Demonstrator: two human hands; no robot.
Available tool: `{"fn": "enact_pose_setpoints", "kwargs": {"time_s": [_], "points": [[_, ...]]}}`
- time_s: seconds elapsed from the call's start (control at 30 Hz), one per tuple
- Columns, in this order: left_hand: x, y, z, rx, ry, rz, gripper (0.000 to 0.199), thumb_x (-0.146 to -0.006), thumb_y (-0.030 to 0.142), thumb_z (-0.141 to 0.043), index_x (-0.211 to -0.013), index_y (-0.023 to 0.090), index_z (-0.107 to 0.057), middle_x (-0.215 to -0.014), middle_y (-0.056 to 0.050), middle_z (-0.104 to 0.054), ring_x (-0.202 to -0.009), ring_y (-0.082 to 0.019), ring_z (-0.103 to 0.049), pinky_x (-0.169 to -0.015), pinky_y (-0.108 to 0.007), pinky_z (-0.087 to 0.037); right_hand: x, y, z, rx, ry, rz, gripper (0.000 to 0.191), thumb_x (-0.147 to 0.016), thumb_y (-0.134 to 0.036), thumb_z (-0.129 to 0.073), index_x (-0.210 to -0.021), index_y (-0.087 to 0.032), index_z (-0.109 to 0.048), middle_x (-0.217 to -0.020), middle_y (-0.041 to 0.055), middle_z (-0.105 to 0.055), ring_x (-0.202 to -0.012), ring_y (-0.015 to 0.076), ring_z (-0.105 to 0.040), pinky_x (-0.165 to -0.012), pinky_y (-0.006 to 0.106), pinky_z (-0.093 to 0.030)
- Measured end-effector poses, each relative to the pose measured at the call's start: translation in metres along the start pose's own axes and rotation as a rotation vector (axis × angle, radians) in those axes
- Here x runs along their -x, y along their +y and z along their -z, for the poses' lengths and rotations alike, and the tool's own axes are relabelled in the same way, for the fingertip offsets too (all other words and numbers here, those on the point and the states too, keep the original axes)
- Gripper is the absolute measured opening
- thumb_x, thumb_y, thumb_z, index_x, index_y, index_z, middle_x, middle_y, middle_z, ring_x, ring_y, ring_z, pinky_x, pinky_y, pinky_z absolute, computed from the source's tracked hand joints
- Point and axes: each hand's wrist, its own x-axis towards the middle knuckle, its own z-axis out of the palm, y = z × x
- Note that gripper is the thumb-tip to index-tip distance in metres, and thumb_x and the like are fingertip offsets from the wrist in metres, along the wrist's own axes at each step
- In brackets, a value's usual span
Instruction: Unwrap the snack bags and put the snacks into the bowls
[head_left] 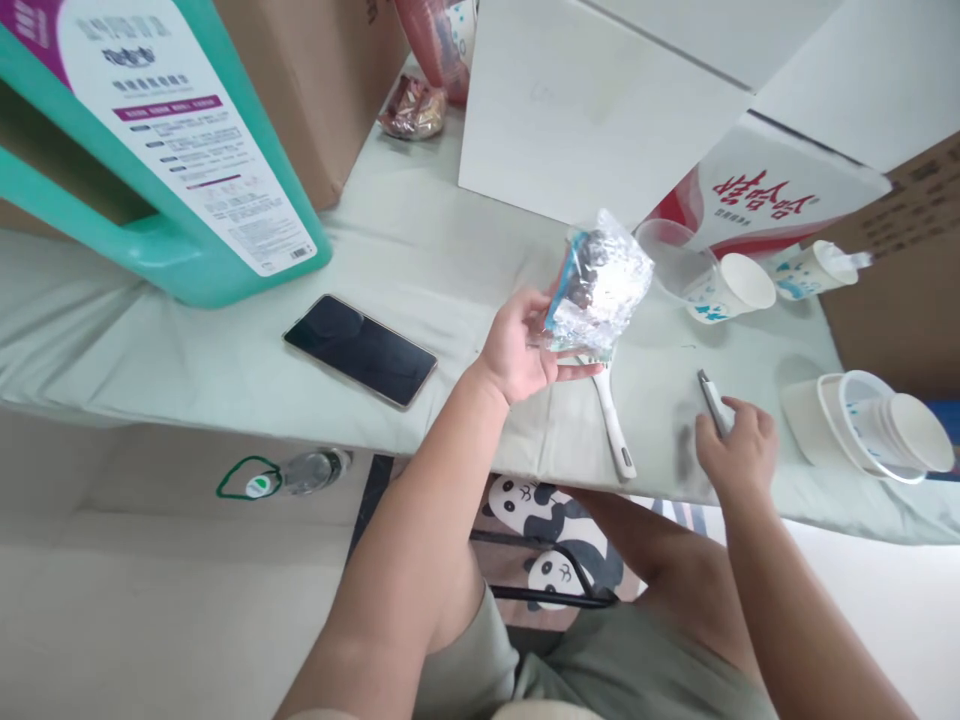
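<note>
My left hand (519,345) is closed on a shiny, see-through plastic packet (600,280) with a blue edge and something dark inside. It is raised over the table, with some fingers extended beneath it. Partly hidden under the packet, a white-handled utensil (616,430) lies on the cloth, its handle toward the table's front edge. Farther right, my right hand (739,445) grips a slim grey and white utility knife (716,402), its narrow end pointing away from me. The knife is just above or on the cloth; I cannot tell which.
A phone (360,350) lies left, near a big green jug (300,215). Behind stand white boxes (585,110) and paper cups (742,285) beside a clear plastic bowl (671,255). At right, a white tub (814,420) holds more cups. A bottle (311,470) stands below the table.
</note>
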Motion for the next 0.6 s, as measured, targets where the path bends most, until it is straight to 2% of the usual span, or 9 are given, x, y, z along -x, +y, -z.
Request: {"fn": "enact_pose_setpoints", "kwargs": {"time_s": [0.1, 0.23, 0.3, 0.37, 0.43, 0.47, 0.5, 0.53, 0.6], "points": [[-0.003, -0.004, 0.0, 0.023, -0.051, -0.048, 0.039, -0.089, 0.052, -0.056, -0.111, 0.021, -0.065, -0.11, -0.013, -0.078, -0.107, -0.03, -0.074, -0.086, -0.044, -0.063, -0.011, 0.02, 0.003, 0.01, -0.1, -0.079, 0.058, -0.085, -0.038, -0.049, -0.134, -0.01, -0.061, -0.135, 0.0259, -0.06, -0.132, 0.0417, -0.054, -0.115, 0.057, -0.039], [-0.008, -0.011, 0.0, -0.083, -0.096, -0.098, 0.042, -0.081, 0.047, -0.072, -0.112, 0.02, -0.065, -0.112, -0.011, -0.077, -0.111, -0.028, -0.073, -0.091, -0.04, -0.062, -0.011, 0.026, 0.006, -0.056, -0.119, -0.094, 0.047, -0.082, -0.033, -0.048, -0.119, -0.012, -0.067, -0.112, 0.0208, -0.066, -0.112, 0.0371, -0.061, -0.107, 0.055, -0.043], [-0.007, -0.015, -0.002, -0.136, -0.08, -0.061, 0.049, -0.075, 0.043, -0.078, -0.117, 0.021, -0.064, -0.113, -0.01, -0.076, -0.11, -0.027, -0.073, -0.09, -0.036, -0.062, -0.005, 0.021, 0.009, -0.12, -0.123, -0.112, 0.035, -0.078, -0.032, -0.049, -0.104, -0.015, -0.066, -0.096, 0.0157, -0.064, -0.098, 0.0331, -0.062, -0.097, 0.052, -0.047], [-0.006, -0.019, -0.004, -0.18, -0.042, -0.031, 0.056, -0.072, 0.043, -0.08, -0.121, 0.022, -0.062, -0.116, -0.009, -0.075, -0.108, -0.025, -0.073, -0.085, -0.032, -0.061, 0.006, 0.009, 0.015, -0.223, -0.143, -0.132, 0.026, -0.079, -0.034, -0.047, -0.095, -0.02, -0.061, -0.081, 0.0079, -0.059, -0.078, 0.0256, -0.06, -0.078, 0.044, -0.051], [-0.006, -0.022, -0.007, -0.225, -0.011, -0.02, 0.058, -0.072, 0.044, -0.08, -0.123, 0.024, -0.059, -0.118, -0.008, -0.072, -0.107, -0.023, -0.072, -0.08, -0.03, -0.06, 0.023, -0.01, 0.024, -0.437, -0.204, -0.156, 0.025, -0.082, -0.038, -0.041, -0.097, -0.023, -0.055, -0.07, -0.0005, -0.052, -0.054, 0.0161, -0.048, -0.054, 0.031, -0.043], [-0.007, -0.024, -0.009, -0.247, -0.005, -0.029, 0.058, -0.073, 0.044, -0.079, -0.125, 0.025, -0.058, -0.12, -0.007, -0.071, -0.107, -0.023, -0.072, -0.08, -0.03, -0.059, 0.033, -0.022, 0.031, -0.73, -0.278, -0.206, 0.024, -0.08, -0.039, -0.047, -0.099, -0.024, -0.052, -0.066, -0.004, -0.05, -0.046, 0.0122, -0.039, -0.046, 0.027, -0.034], [-0.009, -0.027, -0.01, -0.265, -0.005, -0.051, 0.06, -0.075, 0.042, -0.078, -0.128, 0.027, -0.055, -0.123, -0.006, -0.069, -0.108, -0.024, -0.071, -0.081, -0.031, -0.059, 0.044, -0.036, 0.037, -0.969, -0.358, -0.241, 0.027, -0.078, -0.041, -0.053, -0.099, -0.025, -0.051, -0.061, -0.0069, -0.047, -0.041, 0.0099, -0.034, -0.043, 0.025, -0.029], [-0.011, -0.03, -0.012, -0.279, -0.006, -0.087, 0.064, -0.076, 0.04, -0.077, -0.133, 0.029, -0.051, -0.125, -0.006, -0.067, -0.109, -0.024, -0.07, -0.082, -0.033, -0.059, 0.054, -0.049, 0.044, -1.116, -0.435, -0.251, 0.03, -0.077, -0.042, -0.06, -0.1, -0.026, -0.051, -0.057, -0.0092, -0.045, -0.038, 0.0084, -0.031, -0.04, 0.023, -0.024], [-0.016, -0.036, -0.013, -0.313, -0.013, -0.186, 0.076, -0.079, 0.035, -0.074, -0.146, 0.036, -0.038, -0.127, -0.004, -0.064, -0.112, -0.024, -0.068, -0.088, -0.037, -0.058, 0.072, -0.075, 0.057, -1.281, -0.557, -0.231, 0.033, -0.079, -0.049, -0.067, -0.097, -0.027, -0.05, -0.05, -0.0112, -0.043, -0.033, 0.0076, -0.027, -0.036, 0.021, -0.017]]}}
